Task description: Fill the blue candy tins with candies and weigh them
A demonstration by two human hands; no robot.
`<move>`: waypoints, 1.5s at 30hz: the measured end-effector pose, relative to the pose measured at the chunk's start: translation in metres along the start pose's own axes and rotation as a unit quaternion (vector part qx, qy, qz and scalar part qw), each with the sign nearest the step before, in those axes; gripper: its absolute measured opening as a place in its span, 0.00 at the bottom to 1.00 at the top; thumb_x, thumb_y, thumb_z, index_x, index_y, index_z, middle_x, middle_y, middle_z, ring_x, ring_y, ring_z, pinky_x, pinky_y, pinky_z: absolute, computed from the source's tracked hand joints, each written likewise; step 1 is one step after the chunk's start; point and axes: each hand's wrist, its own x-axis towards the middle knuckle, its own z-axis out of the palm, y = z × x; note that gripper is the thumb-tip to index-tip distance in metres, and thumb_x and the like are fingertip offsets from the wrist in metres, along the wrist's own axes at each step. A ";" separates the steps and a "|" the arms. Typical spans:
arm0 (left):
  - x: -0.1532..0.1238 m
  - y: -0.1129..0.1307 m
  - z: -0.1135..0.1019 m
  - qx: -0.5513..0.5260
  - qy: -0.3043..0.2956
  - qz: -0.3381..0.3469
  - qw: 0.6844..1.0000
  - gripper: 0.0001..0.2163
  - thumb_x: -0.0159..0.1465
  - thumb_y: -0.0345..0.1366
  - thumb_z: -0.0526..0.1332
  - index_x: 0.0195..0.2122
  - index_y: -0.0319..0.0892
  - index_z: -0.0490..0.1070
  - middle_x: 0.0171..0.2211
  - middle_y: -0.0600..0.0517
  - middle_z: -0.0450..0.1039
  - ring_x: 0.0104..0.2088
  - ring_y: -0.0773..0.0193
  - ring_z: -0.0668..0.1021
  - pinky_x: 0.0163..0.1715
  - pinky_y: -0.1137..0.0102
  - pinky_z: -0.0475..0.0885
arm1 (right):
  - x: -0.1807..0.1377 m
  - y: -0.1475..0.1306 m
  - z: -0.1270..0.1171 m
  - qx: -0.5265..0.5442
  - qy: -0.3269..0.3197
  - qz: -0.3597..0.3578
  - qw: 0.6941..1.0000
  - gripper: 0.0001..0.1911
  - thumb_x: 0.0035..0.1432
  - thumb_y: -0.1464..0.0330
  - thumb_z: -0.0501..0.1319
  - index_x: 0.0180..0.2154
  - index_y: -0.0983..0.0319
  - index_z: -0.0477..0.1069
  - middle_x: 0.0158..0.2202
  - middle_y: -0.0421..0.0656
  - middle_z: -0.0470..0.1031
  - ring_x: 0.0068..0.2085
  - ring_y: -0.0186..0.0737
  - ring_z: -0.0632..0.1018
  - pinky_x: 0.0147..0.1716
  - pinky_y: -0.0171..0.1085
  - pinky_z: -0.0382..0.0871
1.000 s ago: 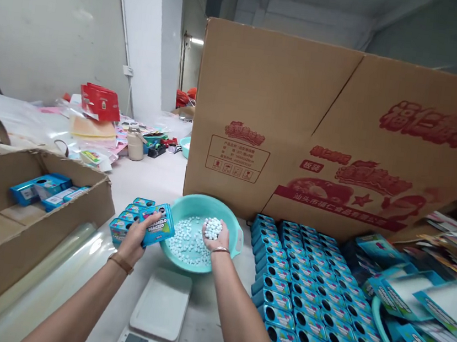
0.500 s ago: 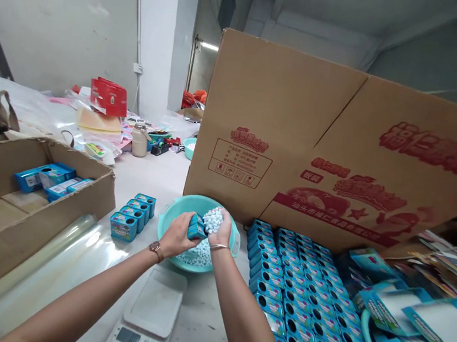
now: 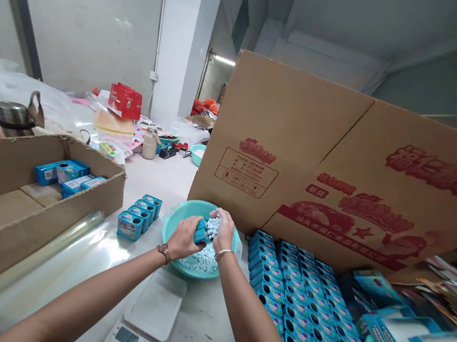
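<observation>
1. Step in hand, by the look of it: feeding balls (image 3: 213,227) into a box (image 3: 201,231), above the bowl (image 3: 185,210).
2. Left hand (image 3: 185,238): grip closed around the box, over the bowl's middle.
3. Right hand (image 3: 225,229): grip cupped around the balls, over the bowl's right part, against the box's end.
4. The next move likely calls for keeping box and right hand together, over the bowl, so strays drop inside it.

Left grip (image 3: 184,239) holds 1 blue box (image 3: 201,232) against pale balls (image 3: 212,227) in the right grip (image 3: 225,231), above a basin (image 3: 182,211).
</observation>
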 end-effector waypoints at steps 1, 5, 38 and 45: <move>0.001 0.000 -0.001 0.002 -0.002 0.001 1.000 0.31 0.52 0.40 0.67 0.57 0.42 0.59 0.52 0.43 0.70 0.53 0.47 0.73 0.53 0.53 0.67 | 0.001 0.000 0.000 -0.001 0.002 0.001 1.000 0.09 0.45 0.63 0.66 0.25 0.61 0.72 0.22 0.37 0.74 0.28 0.36 0.75 0.34 0.36 0.69; 0.004 0.001 -0.003 0.009 -0.009 0.006 1.000 0.32 0.52 0.41 0.67 0.58 0.42 0.59 0.54 0.42 0.69 0.54 0.46 0.72 0.54 0.53 0.66 | 0.003 -0.002 -0.001 0.009 0.008 0.014 1.000 0.08 0.43 0.63 0.66 0.24 0.61 0.72 0.22 0.38 0.75 0.29 0.37 0.75 0.34 0.36 0.70; -0.006 0.013 -0.004 -0.155 -0.011 -0.094 0.983 0.34 0.49 0.42 0.71 0.56 0.42 0.63 0.50 0.45 0.74 0.48 0.50 0.78 0.49 0.56 0.73 | 0.011 -0.008 -0.009 0.012 -0.021 0.067 0.997 0.11 0.53 0.58 0.63 0.30 0.60 0.70 0.29 0.42 0.77 0.35 0.41 0.80 0.40 0.40 0.74; -0.010 -0.005 -0.030 -0.278 0.030 -0.193 0.941 0.32 0.51 0.44 0.71 0.55 0.39 0.67 0.50 0.44 0.75 0.50 0.52 0.78 0.53 0.56 0.72 | 0.037 0.023 -0.052 -0.213 -0.068 0.054 0.973 0.12 0.45 0.66 0.69 0.20 0.61 0.68 0.16 0.34 0.67 0.23 0.33 0.69 0.26 0.32 0.64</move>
